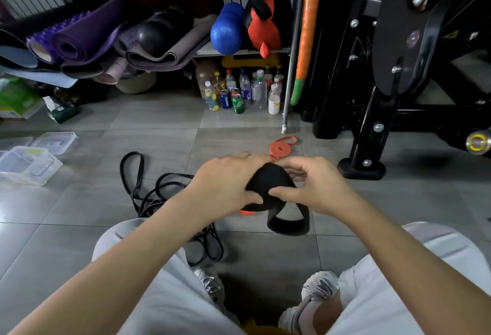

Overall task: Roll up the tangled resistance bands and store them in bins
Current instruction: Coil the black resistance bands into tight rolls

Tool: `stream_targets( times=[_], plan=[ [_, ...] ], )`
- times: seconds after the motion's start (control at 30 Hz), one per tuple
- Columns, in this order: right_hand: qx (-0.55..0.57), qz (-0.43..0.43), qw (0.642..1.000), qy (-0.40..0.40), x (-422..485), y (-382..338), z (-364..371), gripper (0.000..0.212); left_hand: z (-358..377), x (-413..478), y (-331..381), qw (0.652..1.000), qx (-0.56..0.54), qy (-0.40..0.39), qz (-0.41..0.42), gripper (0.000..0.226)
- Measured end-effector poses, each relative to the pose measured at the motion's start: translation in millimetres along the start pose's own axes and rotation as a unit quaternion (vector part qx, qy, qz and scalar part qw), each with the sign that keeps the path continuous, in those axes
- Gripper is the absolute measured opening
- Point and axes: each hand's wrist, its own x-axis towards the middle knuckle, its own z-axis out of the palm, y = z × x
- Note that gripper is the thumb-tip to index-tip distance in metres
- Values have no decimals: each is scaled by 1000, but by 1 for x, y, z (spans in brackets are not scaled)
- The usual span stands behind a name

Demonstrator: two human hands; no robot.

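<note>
A wide black resistance band point(269, 182) is wound into a thick roll between both hands, above the grey tiled floor. My left hand point(225, 183) grips its left side and my right hand point(316, 186) pinches its right side. The band's loose end hangs below as an open loop point(288, 224). A thin orange band point(280, 147) lies coiled on the floor just beyond the hands, and a bit of orange shows under the roll. A tangle of thin black bands point(148, 188) lies on the floor to the left. Clear plastic bins point(29, 164) sit at the far left.
A black gym machine's frame point(372, 122) stands at the right. Bottles and cans point(239, 93) cluster under a shelf ahead. Rolled yoga mats point(87, 37) pile at the back left. A clear bin lid point(54, 142) lies near the bins. My knees and shoes fill the bottom.
</note>
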Motion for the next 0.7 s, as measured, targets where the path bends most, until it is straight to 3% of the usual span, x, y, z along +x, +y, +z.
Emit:
stream_targets(
  times=[0.13, 0.23, 0.4, 0.53, 0.7],
  plan=[
    [81, 30, 996, -14, 1, 6, -8, 57, 1, 0, -7, 987, -154, 18, -31, 62],
    [128, 31, 990, -46, -4, 11, -12, 49, 4, -4, -11, 965, -246, 64, -63, 54],
    [280, 42, 958, 34, -7, 23, -12, 62, 8, -1, -15, 880, -447, 137, -90, 53],
    [324, 28, 939, 115, -1, 18, -5, 29, 15, 4, -8, 818, -538, 177, -97, 52],
    [294, 28, 946, 136, -2, 16, -4, 28, 23, 9, -12, 762, -605, 189, -128, 57]
  ],
)
